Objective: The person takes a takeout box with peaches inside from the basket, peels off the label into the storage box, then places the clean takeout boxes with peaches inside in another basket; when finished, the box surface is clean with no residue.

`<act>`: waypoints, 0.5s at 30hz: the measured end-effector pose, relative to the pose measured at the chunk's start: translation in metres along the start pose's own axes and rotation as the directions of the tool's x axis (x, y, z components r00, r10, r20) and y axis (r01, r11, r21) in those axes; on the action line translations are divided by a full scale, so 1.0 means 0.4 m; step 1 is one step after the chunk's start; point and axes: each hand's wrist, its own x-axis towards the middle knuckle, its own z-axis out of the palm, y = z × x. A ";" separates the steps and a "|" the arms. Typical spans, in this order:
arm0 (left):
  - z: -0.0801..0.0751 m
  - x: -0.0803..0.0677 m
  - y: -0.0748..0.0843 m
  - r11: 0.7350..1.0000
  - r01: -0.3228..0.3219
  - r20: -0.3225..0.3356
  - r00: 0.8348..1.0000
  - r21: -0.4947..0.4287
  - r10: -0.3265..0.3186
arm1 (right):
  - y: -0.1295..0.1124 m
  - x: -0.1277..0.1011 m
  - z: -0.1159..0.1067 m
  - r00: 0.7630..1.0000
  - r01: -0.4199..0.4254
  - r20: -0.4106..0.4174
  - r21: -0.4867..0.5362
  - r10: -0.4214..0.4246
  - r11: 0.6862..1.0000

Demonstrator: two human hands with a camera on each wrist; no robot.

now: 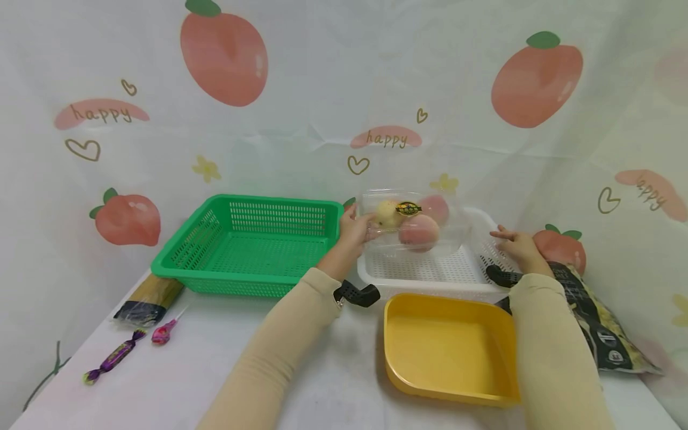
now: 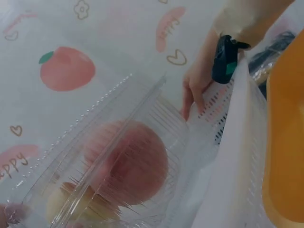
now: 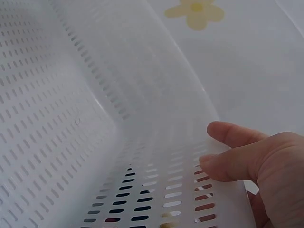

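Note:
My left hand (image 1: 355, 233) grips the left end of a clear plastic clamshell box (image 1: 454, 230), which is over the white basket (image 1: 414, 286). Inside the box are a yellowish peach (image 1: 387, 214) and two pink peaches (image 1: 419, 233), under a dark label on the lid. The left wrist view shows a pink peach (image 2: 135, 164) through the ribbed plastic. At the basket's right end, my right hand (image 1: 518, 248) holds the rim. Seen from the right wrist, the thumb (image 3: 223, 166) lies on the slotted inner wall, with other fingers partly hidden outside it.
A green basket (image 1: 269, 254) stands to the left, a yellow bin (image 1: 451, 346) in front. Noodle-like sticks in a packet (image 1: 150, 301), a lollipop (image 1: 163, 331) and a wrapped candy (image 1: 115, 357) lie at the left. A black-and-yellowish bag (image 1: 599, 322) lies beyond my right sleeve.

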 end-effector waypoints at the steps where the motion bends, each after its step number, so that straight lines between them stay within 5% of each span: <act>1: -0.005 -0.003 0.003 1.000 -0.002 0.005 1.000 -0.001 0.002 | -0.001 0.000 0.001 1.000 0.000 -0.001 0.001 0.000 1.000; 15: -0.081 -0.070 0.044 1.000 -0.026 0.023 0.999 0.003 0.026 | 0.003 0.006 0.003 1.000 -0.017 -0.019 -0.007 0.017 1.000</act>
